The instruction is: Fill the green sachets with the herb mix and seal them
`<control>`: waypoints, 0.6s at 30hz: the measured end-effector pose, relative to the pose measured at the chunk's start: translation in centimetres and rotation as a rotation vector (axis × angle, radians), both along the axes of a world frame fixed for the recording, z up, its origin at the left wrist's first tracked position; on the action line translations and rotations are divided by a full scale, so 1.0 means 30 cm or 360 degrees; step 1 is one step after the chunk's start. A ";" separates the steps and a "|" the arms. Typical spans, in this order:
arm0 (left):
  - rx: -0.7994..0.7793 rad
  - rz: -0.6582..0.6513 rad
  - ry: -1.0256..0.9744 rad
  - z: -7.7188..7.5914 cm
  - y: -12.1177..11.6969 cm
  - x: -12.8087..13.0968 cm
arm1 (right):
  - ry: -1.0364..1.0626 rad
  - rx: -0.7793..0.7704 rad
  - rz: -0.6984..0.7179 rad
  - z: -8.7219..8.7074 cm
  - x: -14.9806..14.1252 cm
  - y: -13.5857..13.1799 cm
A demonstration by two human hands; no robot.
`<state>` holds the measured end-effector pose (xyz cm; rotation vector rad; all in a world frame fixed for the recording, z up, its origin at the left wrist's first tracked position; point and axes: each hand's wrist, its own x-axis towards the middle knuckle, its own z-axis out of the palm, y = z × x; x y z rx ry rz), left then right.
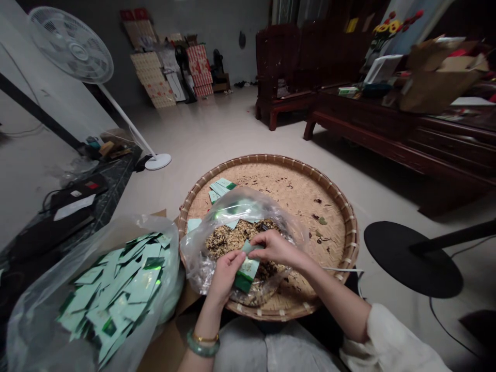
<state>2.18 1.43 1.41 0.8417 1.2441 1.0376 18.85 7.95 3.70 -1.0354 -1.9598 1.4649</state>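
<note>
- The left hand (223, 276) pinches the lower part of a green-and-pale-green packet (247, 269); the right hand (277, 248) pinches its upper end, fingers curled over it.
- The two hands sit close together, which seems a steady way to hold so small a packet, with little of it left unsupported.
- The packet stands tilted between the hands, just above a clear plastic bag (240, 214) holding loose dried leaves (228, 240).
- The bag lies in a round bamboo basket (306, 175), with similar packets (220, 187) beside it.
- Many more packets (116, 292) are heaped in a larger plastic bag (34, 330) left of the hands.
</note>
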 end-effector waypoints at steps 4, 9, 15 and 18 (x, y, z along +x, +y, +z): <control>0.0009 0.0162 0.0000 -0.014 0.009 0.007 | 0.0078 -0.0019 -0.0190 -0.016 -0.016 -0.002; 0.0075 0.0271 0.0100 -0.022 -0.001 0.020 | 0.0075 0.0189 -0.0385 -0.060 -0.049 -0.016; -0.0208 -0.0034 -0.0154 -0.009 -0.016 0.038 | 0.0059 0.0281 -0.0499 -0.070 -0.056 -0.017; -0.0191 0.0085 -0.0130 -0.012 -0.016 0.033 | -0.0137 0.0420 -0.0602 -0.066 -0.001 0.006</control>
